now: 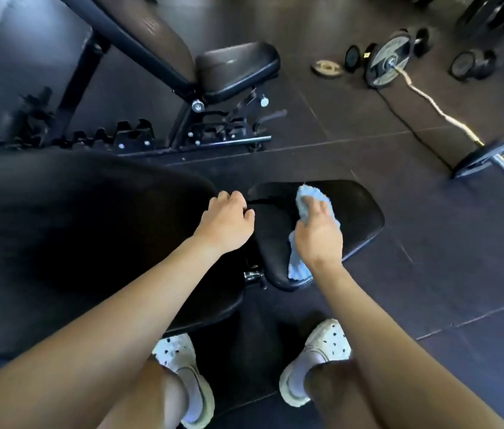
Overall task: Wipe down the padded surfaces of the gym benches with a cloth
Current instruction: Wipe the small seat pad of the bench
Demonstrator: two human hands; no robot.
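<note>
A black padded bench lies below me: its long back pad [89, 243] fills the left, its smaller seat pad [356, 218] sits to the right. My right hand [319, 236] presses a light blue cloth [303, 196] flat on the seat pad, and the cloth's lower end hangs over the pad's near edge. My left hand [226, 221] rests with curled fingers on the end of the back pad, at the gap between the two pads. A second adjustable bench [235, 66] with dark pads stands behind, tilted up.
A curl bar with weight plates [430, 106] lies on the dark rubber floor at the right. Dumbbells [473, 63] and a small plate [326, 68] lie behind it. My feet in white clogs [315, 357] stand under the bench's near edge.
</note>
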